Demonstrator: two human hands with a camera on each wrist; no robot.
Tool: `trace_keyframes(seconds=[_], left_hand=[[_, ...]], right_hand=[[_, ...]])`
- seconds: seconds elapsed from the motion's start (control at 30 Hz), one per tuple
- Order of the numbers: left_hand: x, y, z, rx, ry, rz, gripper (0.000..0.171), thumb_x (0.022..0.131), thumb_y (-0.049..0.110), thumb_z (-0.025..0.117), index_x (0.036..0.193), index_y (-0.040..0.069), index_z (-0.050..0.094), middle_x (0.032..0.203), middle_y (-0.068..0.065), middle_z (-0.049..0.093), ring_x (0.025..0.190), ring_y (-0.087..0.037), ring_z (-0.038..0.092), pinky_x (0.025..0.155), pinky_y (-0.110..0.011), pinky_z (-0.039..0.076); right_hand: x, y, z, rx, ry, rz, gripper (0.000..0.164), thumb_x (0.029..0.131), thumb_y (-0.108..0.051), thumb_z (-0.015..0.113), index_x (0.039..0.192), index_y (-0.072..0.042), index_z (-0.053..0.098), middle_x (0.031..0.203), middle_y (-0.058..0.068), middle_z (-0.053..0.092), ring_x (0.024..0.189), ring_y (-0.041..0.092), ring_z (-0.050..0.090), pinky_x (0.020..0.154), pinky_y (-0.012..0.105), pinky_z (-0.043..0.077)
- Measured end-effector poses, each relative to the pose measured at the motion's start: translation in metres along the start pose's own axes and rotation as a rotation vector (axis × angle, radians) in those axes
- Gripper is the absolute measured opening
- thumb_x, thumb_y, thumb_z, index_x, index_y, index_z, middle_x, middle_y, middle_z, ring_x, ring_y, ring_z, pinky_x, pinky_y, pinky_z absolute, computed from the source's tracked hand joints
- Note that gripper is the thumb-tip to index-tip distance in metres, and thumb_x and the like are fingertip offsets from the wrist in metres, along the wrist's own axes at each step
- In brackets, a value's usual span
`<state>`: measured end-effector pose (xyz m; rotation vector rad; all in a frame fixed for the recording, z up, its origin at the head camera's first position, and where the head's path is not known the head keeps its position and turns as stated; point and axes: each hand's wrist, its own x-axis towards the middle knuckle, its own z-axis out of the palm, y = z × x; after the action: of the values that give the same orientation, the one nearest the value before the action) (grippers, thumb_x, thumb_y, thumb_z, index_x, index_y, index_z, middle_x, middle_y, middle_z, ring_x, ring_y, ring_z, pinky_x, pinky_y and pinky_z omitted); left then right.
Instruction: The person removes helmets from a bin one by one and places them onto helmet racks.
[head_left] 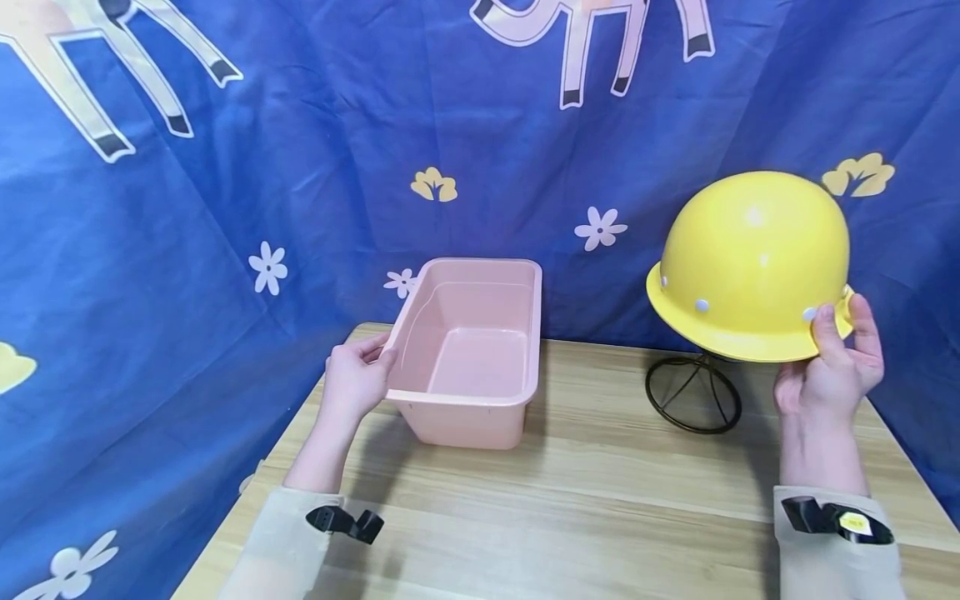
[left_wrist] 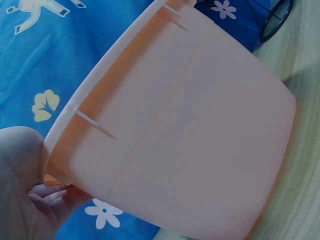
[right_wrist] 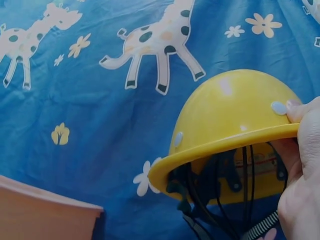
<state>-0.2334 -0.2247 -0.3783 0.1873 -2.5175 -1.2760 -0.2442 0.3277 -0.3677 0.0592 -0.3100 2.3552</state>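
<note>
In the head view, my left hand (head_left: pixel 356 375) grips the left rim of a pink plastic bin (head_left: pixel 461 421) near its front corner. The bin's inside shows nothing in it. The left wrist view has the bin's outer wall (left_wrist: pixel 190 125) filling most of the picture, with the thumb side of the left hand (left_wrist: pixel 22 185) at the rim. My right hand (head_left: pixel 832 367) pinches the brim of a yellow hard hat (head_left: pixel 757 258) at its right side. Dark straps hang inside the hat in the right wrist view. Below it is a black wire stand (head_left: pixel 693 429); whether they touch, I cannot tell.
A light wood table (head_left: pixel 600 500) lies under the bin and stand. Behind and to the left hangs a blue cloth (head_left: pixel 315 167) printed with animals and flowers. The bin and the stand are apart on the table, close to its back edge.
</note>
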Motion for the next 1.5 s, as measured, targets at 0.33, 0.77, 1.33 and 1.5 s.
trace_keyframes(seconds=[0.33, 0.77, 1.33, 1.5], left_hand=[[0.001, -0.003, -0.004, -0.004, 0.000, -0.011, 0.040, 0.102, 0.018, 0.069, 0.140, 0.003, 0.069, 0.119, -0.023, 0.074, 0.112, -0.036, 0.072, 0.094, -0.048, 0.058], [0.001, -0.003, 0.000, -0.002, -0.003, -0.002, 0.040, 0.102, 0.018, 0.069, 0.139, 0.003, 0.069, 0.117, -0.022, 0.075, 0.113, -0.034, 0.072, 0.101, -0.048, 0.056], [0.001, -0.003, 0.000, 0.005, 0.002, 0.015, 0.039, 0.102, 0.016, 0.070, 0.138, 0.002, 0.070, 0.116, -0.023, 0.075, 0.111, -0.034, 0.073, 0.096, -0.049, 0.058], [0.001, -0.002, -0.001, 0.013, -0.002, 0.017, 0.039, 0.102, 0.016, 0.069, 0.138, 0.002, 0.069, 0.116, -0.023, 0.075, 0.111, -0.035, 0.073, 0.096, -0.050, 0.058]], right_hand=[[-0.001, -0.020, -0.012, -0.174, -0.209, 0.208, 0.064, 0.088, 0.031, 0.059, 0.147, 0.006, 0.054, 0.138, 0.020, 0.059, 0.097, 0.029, 0.073, 0.077, 0.041, 0.064], [0.007, -0.043, -0.018, -0.407, -0.341, 0.341, 0.085, 0.090, 0.030, 0.058, 0.161, -0.013, 0.043, 0.170, -0.011, 0.031, 0.120, 0.019, 0.068, 0.079, 0.036, 0.060], [0.019, -0.050, -0.028, -0.402, -0.399, 0.370, 0.088, 0.093, 0.028, 0.054, 0.167, -0.014, 0.031, 0.154, 0.006, 0.055, 0.113, 0.026, 0.073, 0.079, 0.039, 0.061], [0.019, -0.053, -0.028, -0.456, -0.375, 0.363, 0.085, 0.094, 0.027, 0.056, 0.166, -0.014, 0.035, 0.136, 0.013, 0.069, 0.102, 0.027, 0.076, 0.073, 0.038, 0.063]])
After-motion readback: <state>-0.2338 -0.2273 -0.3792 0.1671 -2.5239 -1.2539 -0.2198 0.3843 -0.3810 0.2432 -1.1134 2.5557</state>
